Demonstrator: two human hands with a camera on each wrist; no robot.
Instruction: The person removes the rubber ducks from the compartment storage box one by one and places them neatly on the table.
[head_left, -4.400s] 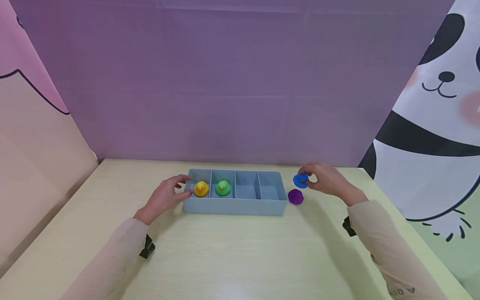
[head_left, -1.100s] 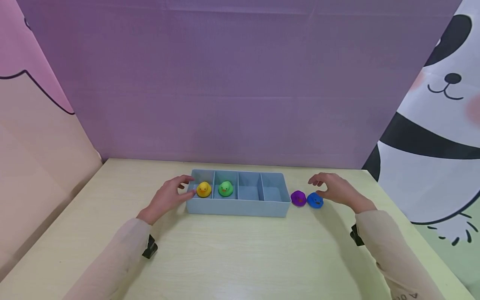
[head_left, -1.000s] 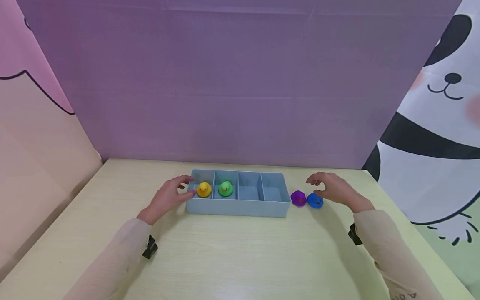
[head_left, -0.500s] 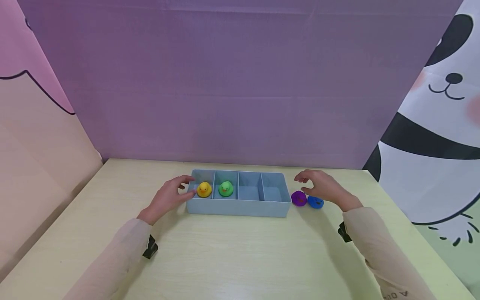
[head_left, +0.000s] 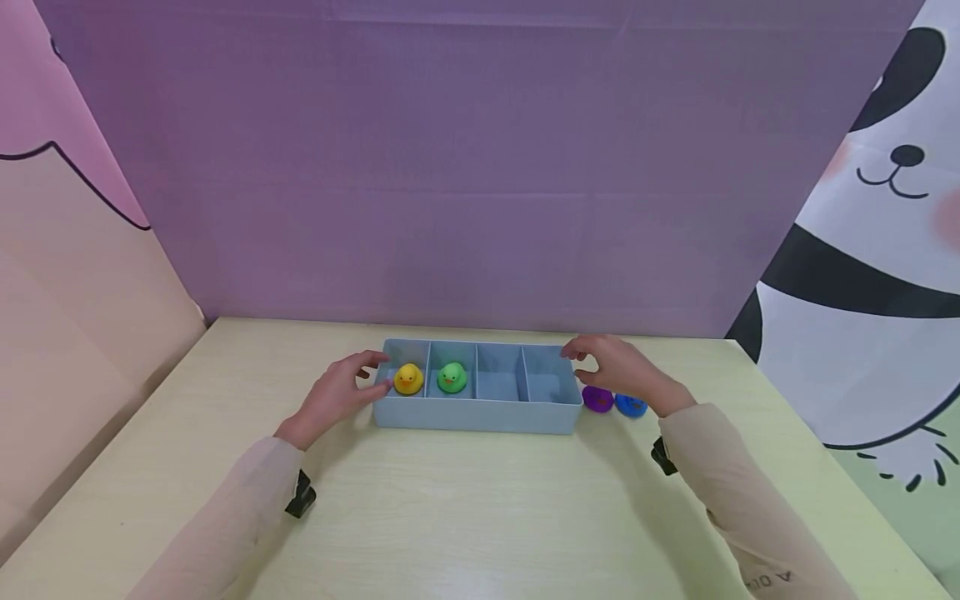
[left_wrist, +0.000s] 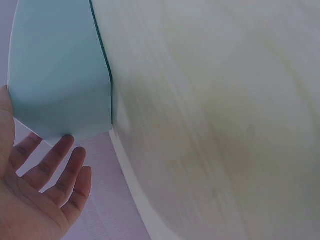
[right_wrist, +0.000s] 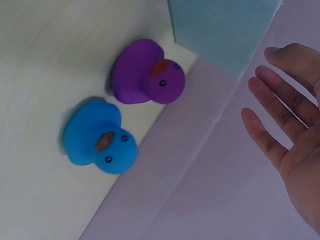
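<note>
A light-blue divided box (head_left: 474, 416) has a yellow rubber duck (head_left: 408, 379) in its leftmost compartment and a green rubber duck (head_left: 452, 377) in the one beside it. My left hand (head_left: 333, 396) is at the box's left end, thumb and fingers spread and relaxed. In the left wrist view its fingertips (left_wrist: 65, 141) are right at the end wall. Holding nothing, my right hand (head_left: 618, 367) is at the box's right end, fingers loosely bent. Just below it, a purple rubber duck (right_wrist: 137, 72) and a blue rubber duck (right_wrist: 97, 135) sit side by side on the table, partly covered in the head view.
The pale wooden table (head_left: 450, 517) runs back to a purple cloth backdrop (head_left: 465, 183). A panda-print panel (head_left: 862, 333) stands at the right, a pink and beige one (head_left: 75, 333) at the left. The box's two right compartments hold nothing.
My right hand, which held the blue duck at first, has set it down right of the purple duck, let go and moved left to the box's right end. The left hand stays put.
</note>
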